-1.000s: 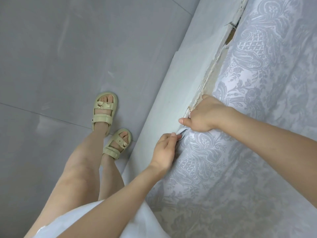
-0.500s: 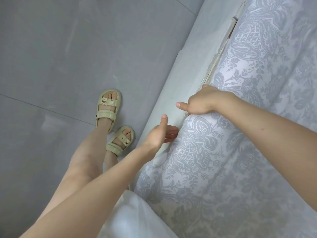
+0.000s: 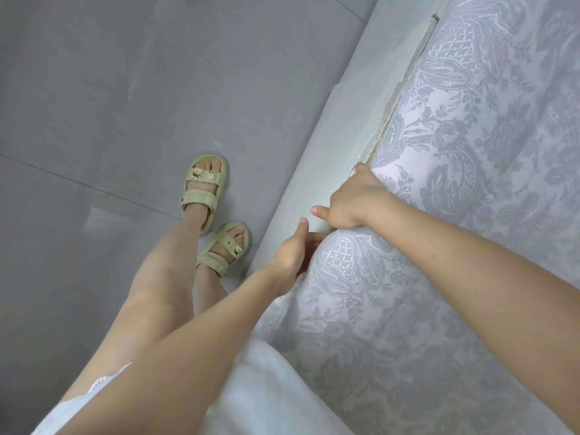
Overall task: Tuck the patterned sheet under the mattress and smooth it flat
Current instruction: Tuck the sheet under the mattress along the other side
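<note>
Right hand [image 3: 354, 199] is down at the bed's edge, fingers curled over the rim of the patterned sheet [image 3: 439, 215] and dug into the seam where the fabric meets the pale side panel [image 3: 329, 120]. The fingertips are buried out of sight in that gap, the thumb sticks out flat to the left along the panel, and the knuckles ride on top of the cloth. Just below it, the left hand [image 3: 292, 249] comes in from the side, thumb pointing up, fingers [image 3: 317, 237] stretched straight and loose. They slip in under the rounded bulge of the sheet's edge with their tips hidden behind the fabric, and they hold nothing. The two hands sit very near each other, thumbs almost meeting but apart. The sheet itself, grey-blue paisley and flowers on white, lies spread over the whole bed top on the right. Its edge runs along the seam, and it looks fairly flat, with a soft bulge by the hands. Above the right hand a frayed cream strip [image 3: 376, 142] shows in the seam. Further out, a white garment [image 3: 266, 387] hangs at the bottom, and two pale green sandals [image 3: 204, 186] stand on the grey tiled floor [image 3: 125, 89] just beside the panel.
</note>
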A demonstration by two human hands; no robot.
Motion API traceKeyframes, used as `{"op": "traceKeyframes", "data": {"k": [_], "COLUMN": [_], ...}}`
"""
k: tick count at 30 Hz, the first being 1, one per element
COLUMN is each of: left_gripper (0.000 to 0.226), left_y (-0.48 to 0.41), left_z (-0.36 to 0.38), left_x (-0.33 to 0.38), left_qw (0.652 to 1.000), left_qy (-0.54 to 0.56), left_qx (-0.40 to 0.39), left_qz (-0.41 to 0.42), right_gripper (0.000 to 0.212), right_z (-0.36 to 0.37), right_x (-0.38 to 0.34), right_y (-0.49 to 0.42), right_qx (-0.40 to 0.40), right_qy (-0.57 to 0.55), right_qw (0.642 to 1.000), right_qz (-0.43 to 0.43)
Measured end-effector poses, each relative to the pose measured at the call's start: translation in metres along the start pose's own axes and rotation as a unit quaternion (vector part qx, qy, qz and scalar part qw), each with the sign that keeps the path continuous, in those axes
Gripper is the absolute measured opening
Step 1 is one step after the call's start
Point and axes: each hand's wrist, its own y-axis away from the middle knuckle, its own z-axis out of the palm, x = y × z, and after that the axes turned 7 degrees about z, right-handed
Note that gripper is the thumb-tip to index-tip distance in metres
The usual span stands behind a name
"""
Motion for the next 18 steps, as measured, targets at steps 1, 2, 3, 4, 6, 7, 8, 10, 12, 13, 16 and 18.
{"op": "traceKeyframes", "data": {"k": [1, 2, 3, 4, 6, 7, 8, 10, 12, 13, 16, 18], "left_gripper": [0.058, 0.051, 0.047, 0.046, 0.046, 0.045, 0.044, 0.041, 0.045, 0.048, 0.053, 0.054], "left_y": [0.009, 0.020, 0.029, 0.038, 0.045, 0.045, 0.044, 0.041, 0.041, 0.043, 0.049, 0.053], "left_z": [-0.010, -0.020, -0.029, -0.035, -0.042, -0.043, -0.043, -0.047, -0.052, -0.052, -0.054, -0.049], "left_x": [-0.009, -0.018, -0.030, -0.043, -0.071, -0.081, -0.085, -0.086, -0.085, -0.086, -0.095, -0.098], "left_qw": [0.998, 0.994, 0.991, 0.987, 0.977, 0.973, 0.970, 0.973, 0.981, 0.983, 0.986, 0.993], "left_qy": [0.008, -0.007, -0.047, -0.101, -0.192, -0.212, -0.217, -0.207, -0.181, -0.178, -0.166, -0.113], "left_qx": [0.055, 0.096, 0.113, 0.108, 0.088, 0.093, 0.105, 0.104, 0.069, 0.051, 0.002, -0.017], "left_qz": [0.034, 0.056, 0.062, 0.054, 0.029, 0.024, 0.023, 0.014, 0.002, -0.003, -0.022, -0.040], "right_gripper": [0.075, 0.074, 0.073, 0.070, 0.063, 0.062, 0.061, 0.058, 0.055, 0.057, 0.067, 0.069], "right_z": [0.001, 0.002, 0.002, 0.003, 0.007, 0.010, 0.013, 0.020, 0.030, 0.035, 0.046, 0.047], "right_x": [-0.001, -0.001, -0.001, -0.001, -0.006, -0.011, -0.018, -0.038, -0.062, -0.073, -0.093, -0.102], "right_y": [0.000, 0.000, 0.001, 0.003, 0.012, 0.018, 0.025, 0.042, 0.056, 0.060, 0.057, 0.056], "right_qx": [0.011, 0.027, 0.050, 0.080, 0.172, 0.222, 0.254, 0.245, 0.180, 0.154, 0.128, 0.118], "right_qy": [-0.002, -0.009, -0.029, -0.062, -0.141, -0.174, -0.196, -0.219, -0.214, -0.193, -0.129, -0.128], "right_qw": [1.000, 1.000, 0.998, 0.995, 0.975, 0.959, 0.947, 0.941, 0.952, 0.961, 0.977, 0.980], "right_qz": [0.003, 0.007, 0.009, 0.007, 0.000, -0.011, -0.033, -0.085, -0.122, -0.127, -0.108, -0.095]}}
